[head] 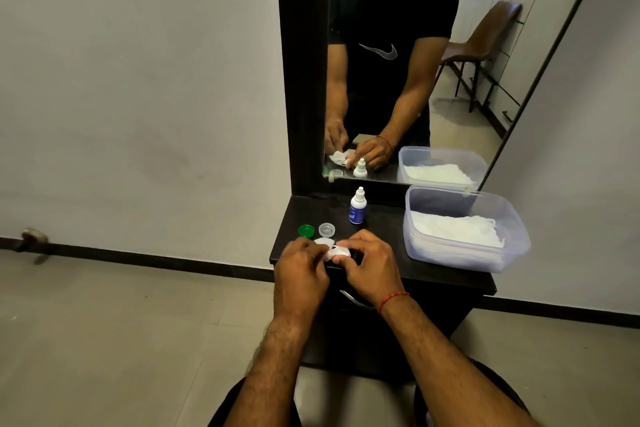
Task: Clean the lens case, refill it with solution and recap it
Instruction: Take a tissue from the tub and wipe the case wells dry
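Note:
A white lens case sits near the front of the dark dresser top, held between both hands. My right hand grips its right well. My left hand pinches a small white tissue against the case's left side. Two loose caps lie just behind: a green cap and a clear cap. A small white solution bottle with a blue label stands upright farther back, capped. Most of the case is hidden by my fingers.
A translucent plastic tub holding white tissues stands at the right of the dresser top. A tall mirror rises behind, reflecting me and a brown chair. A drawer handle sits below the top's front edge.

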